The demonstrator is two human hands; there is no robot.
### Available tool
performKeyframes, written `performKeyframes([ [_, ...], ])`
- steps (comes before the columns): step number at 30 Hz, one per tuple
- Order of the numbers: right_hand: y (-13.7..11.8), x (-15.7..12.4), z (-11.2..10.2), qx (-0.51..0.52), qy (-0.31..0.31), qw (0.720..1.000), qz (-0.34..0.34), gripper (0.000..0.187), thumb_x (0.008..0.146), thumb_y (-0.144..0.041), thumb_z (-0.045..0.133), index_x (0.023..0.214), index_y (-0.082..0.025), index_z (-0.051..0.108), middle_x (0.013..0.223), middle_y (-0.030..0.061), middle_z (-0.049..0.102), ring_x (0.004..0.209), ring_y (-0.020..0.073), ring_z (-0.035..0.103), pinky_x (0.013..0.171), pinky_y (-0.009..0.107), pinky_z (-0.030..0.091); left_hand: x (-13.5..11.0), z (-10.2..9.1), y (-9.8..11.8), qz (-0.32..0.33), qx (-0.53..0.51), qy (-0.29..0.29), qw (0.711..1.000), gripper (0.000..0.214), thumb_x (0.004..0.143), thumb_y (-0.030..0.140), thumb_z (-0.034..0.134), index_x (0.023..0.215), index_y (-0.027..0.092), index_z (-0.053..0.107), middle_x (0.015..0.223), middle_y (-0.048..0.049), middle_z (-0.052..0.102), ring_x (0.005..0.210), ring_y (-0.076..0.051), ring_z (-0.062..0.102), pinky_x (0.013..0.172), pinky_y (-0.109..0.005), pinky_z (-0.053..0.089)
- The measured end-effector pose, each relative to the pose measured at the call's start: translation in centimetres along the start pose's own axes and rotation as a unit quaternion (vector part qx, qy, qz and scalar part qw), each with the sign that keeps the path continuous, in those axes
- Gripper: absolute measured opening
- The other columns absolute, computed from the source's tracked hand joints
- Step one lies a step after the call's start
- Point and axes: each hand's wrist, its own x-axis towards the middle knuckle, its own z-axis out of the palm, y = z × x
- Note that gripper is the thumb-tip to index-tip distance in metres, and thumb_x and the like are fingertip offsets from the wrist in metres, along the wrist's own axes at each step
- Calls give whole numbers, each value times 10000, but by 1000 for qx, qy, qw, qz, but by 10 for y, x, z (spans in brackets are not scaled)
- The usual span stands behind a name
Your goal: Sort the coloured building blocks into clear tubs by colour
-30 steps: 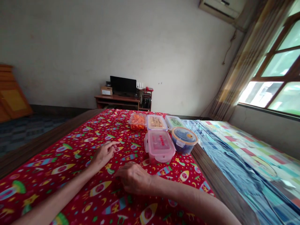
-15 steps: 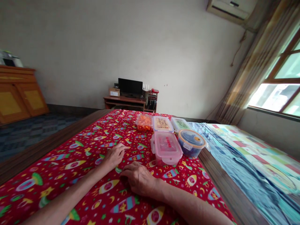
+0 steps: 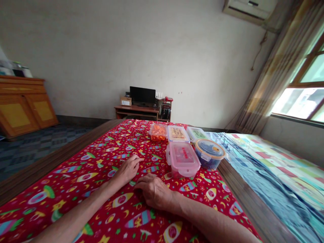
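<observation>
Box [image 3: 183, 158]: rectangular, pink translucent plastic, at one o'clock from right hand [image 3: 155, 192], untouched. Right fingers curled, palm hidden; grip cannot be told. Left hand [image 3: 129, 168]: loosely extended, fingers narrow-set, nothing visibly held. Tub [image 3: 210, 153]: round, orange-rimmed, at two o'clock from box, near table [image 3: 235, 179] edge; a sideways knock could topple it. Cloth [image 3: 111, 155]: red, printed; snagging might drag containers.

No readable text, pink lid [image 3: 181, 156] possibly lettered

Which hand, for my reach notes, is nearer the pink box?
Right: right hand lies left of the pink box, on its near side; left hand is farther left.
</observation>
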Motion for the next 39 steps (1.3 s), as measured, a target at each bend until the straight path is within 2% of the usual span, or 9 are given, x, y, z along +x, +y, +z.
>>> performKeyframes([
  [7,2,1,1,1,9,1000,-19,332,747,-71,511,1051,-162,607,1011,58,684,894,176,598,857,296,427,2,-3,2,-1,7,-9,1000,380,864,137,350,1032,127,690,877,-83,637,793,-174,638,762,-269,526],
  [22,4,1,2,9,7,1000,-19,290,782,-89,503,1042,-170,603,1008,51,695,919,173,606,869,291,423,1,-4,3,-10,0,-14,1000,396,863,152,338,1032,140,696,884,-84,642,802,-171,642,753,-255,525],
  [39,3,1,2,6,-4,1000,-14,327,755,-86,506,1056,-173,599,994,54,687,903,175,601,862,294,428,2,-7,6,-15,-3,-9,1000,385,861,173,340,973,176,709,856,-77,644,783,-183,638,734,-286,523],
])
